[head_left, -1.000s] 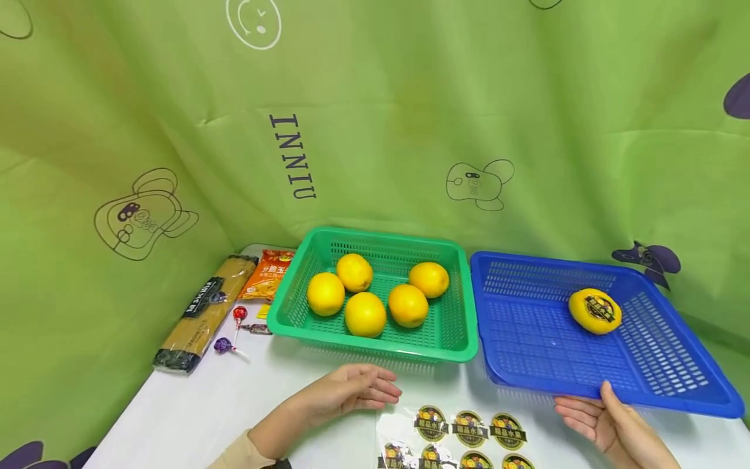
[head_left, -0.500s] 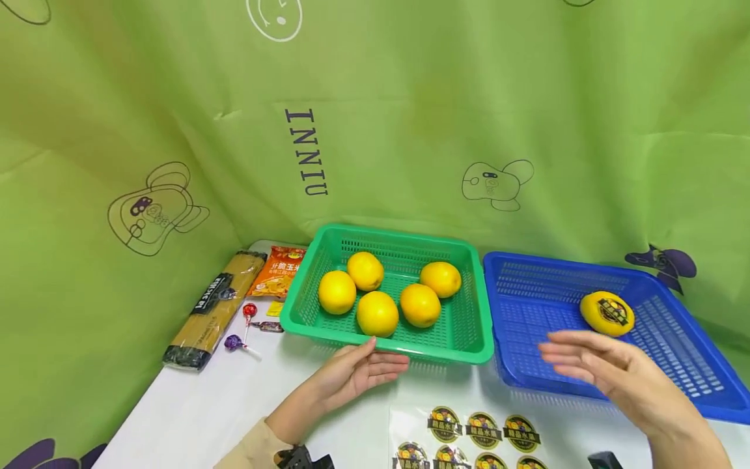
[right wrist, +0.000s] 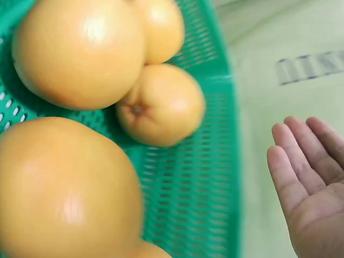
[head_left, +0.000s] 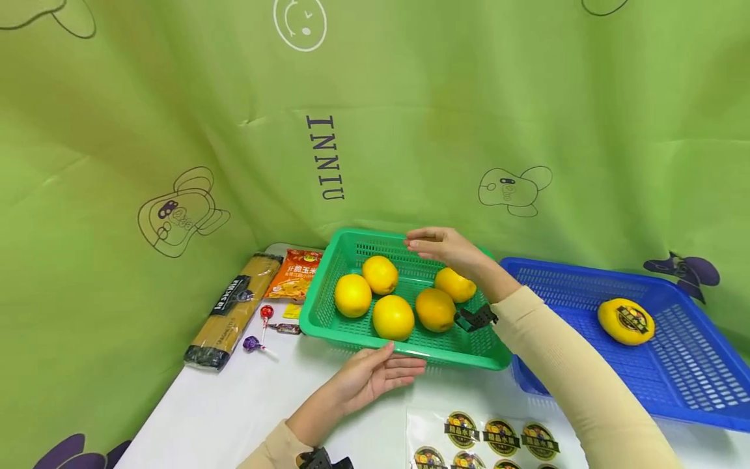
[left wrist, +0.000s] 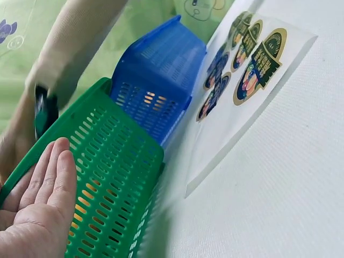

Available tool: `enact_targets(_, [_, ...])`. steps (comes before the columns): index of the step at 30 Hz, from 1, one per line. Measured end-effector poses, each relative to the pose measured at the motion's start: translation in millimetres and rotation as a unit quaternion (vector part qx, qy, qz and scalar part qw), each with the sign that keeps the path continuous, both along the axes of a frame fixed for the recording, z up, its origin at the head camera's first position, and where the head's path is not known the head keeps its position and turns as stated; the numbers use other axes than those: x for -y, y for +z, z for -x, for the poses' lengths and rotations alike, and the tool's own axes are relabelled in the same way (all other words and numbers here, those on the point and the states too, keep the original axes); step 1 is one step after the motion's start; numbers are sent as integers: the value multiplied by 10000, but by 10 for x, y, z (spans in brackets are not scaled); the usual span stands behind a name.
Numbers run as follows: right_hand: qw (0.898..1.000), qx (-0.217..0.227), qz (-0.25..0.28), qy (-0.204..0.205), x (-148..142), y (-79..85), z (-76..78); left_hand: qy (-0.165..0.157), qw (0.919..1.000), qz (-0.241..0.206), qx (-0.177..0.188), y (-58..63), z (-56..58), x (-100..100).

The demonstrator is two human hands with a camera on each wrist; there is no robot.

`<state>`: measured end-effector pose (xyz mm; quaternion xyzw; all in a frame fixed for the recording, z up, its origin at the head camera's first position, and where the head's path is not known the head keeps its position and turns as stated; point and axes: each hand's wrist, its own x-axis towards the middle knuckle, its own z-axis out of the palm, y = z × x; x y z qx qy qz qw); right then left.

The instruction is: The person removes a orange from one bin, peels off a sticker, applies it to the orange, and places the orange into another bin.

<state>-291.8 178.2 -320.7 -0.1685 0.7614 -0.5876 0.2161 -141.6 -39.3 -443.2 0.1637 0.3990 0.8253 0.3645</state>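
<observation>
The green plastic basket (head_left: 469, 359) holds several oranges (head_left: 393, 318). At its front rim my left hand (head_left: 375, 379) has the thumb up by the edge, with the fingers straight along the outside; the left wrist view shows those fingers (left wrist: 47, 180) flat beside the slotted wall. My right hand (head_left: 448, 251) hovers over the basket's back edge, and its forearm crosses the right side of the basket. In the right wrist view the right hand (right wrist: 314, 188) has spread, nearly straight fingers and holds nothing.
Right of it, a blue basket (head_left: 545, 378) contains one orange (head_left: 625, 322) bearing a round sticker. A sticker sheet (head_left: 463, 430) lies in front. Spaghetti (head_left: 234, 312), an orange snack bag (head_left: 295, 273) and lollipops (head_left: 252, 343) lie left. A green curtain (head_left: 410, 143) hangs behind.
My right hand has moved from the blue basket's front rim leftward and up to the green basket's back edge. The left hand has come up to the green basket's front rim.
</observation>
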Motion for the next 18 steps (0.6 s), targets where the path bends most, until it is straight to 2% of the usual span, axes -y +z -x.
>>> enact_targets(3, [9996, 21, -296, 25, 66, -193, 180, -55, 9999, 26, 86, 2, 5, -59])
enact_targets(8, [9909, 127, -1317, 238, 165, -479, 340, -132, 9996, 48, 231, 3, -5, -59])
enact_targets(11, [9847, 250, -1694, 324, 256, -571, 393, -120, 9997, 42, 224, 4, -8, -27])
enact_targets(18, [9782, 617, -1935, 434, 425, -692, 491, -151, 9996, -25, 229, -11, 19, 34])
